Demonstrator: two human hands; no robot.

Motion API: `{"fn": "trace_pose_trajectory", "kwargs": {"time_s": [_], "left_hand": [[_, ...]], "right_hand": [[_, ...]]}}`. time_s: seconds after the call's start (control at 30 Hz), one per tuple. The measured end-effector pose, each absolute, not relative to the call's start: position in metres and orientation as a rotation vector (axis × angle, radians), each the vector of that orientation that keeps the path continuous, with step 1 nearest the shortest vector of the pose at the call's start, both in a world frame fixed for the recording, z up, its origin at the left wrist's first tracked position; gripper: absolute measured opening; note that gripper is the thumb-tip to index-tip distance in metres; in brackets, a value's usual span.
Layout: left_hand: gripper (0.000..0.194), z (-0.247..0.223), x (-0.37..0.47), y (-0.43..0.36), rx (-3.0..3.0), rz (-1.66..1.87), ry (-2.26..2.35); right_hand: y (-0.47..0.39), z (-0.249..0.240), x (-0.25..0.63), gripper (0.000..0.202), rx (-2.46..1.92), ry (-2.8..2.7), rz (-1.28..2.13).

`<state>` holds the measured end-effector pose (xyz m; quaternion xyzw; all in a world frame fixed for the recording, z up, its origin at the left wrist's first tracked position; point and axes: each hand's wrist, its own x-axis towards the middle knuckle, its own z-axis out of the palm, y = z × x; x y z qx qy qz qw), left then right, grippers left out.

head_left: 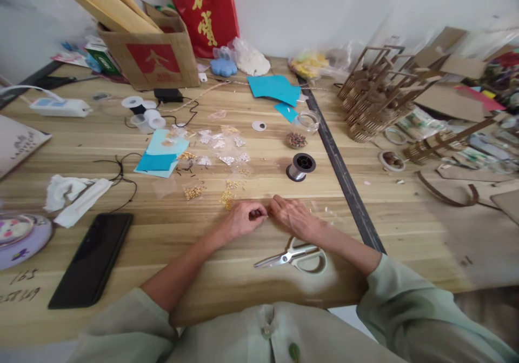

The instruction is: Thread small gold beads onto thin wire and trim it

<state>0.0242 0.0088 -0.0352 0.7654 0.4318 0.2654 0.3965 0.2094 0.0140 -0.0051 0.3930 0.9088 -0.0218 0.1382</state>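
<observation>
My left hand (246, 218) rests on the wooden table with its fingers curled in a pinch; a tiny bit of something pale shows at the fingertips, too small to name. Close by on the right, my right hand (292, 215) lies palm down with bent fingers pressed together, and what they hold, if anything, is hidden. Scissors (290, 257) with pale handles lie just below my right hand. Beyond the left hand are small gold-coloured pieces (227, 199). A spool of thin silvery wire (298, 169) stands beyond the right hand.
A dish of beads (296, 140) sits behind the spool. Small bags of clear pieces (221, 141) and blue cards (162, 155) lie further left. A black phone (92, 260) is at the left front. A dark strip (344, 174) crosses the table; wooden baskets (365, 103) stand beyond it.
</observation>
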Motion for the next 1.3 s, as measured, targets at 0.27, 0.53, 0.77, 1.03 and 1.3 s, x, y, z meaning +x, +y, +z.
{"fn": "trace_pose_trajectory", "kwargs": {"time_s": [0.27, 0.53, 0.77, 1.03, 1.3], "left_hand": [[0.008, -0.036, 0.024, 0.01, 1.907, 0.673, 1.09], [0.008, -0.035, 0.024, 0.01, 1.861, 0.665, 1.094], [0.007, -0.03, 0.022, 0.011, 1.82, 0.697, 1.094], [0.014, -0.033, 0.021, 0.016, 1.47, 0.838, 0.985], [0.028, -0.027, 0.022, 0.017, 1.2, 0.795, 0.892]], "right_hand": [[0.018, -0.004, 0.217, 0.021, 1.289, 2.64, -0.096], [0.026, 0.003, 0.218, 0.017, 1.324, 2.711, 0.004], [0.039, 0.002, 0.215, 0.021, 1.192, 2.795, 0.041], [0.043, 0.009, 0.22, 0.01, 1.2, 3.029, -0.206], [0.039, 0.011, 0.217, 0.011, 1.245, 3.235, -0.422]]}}
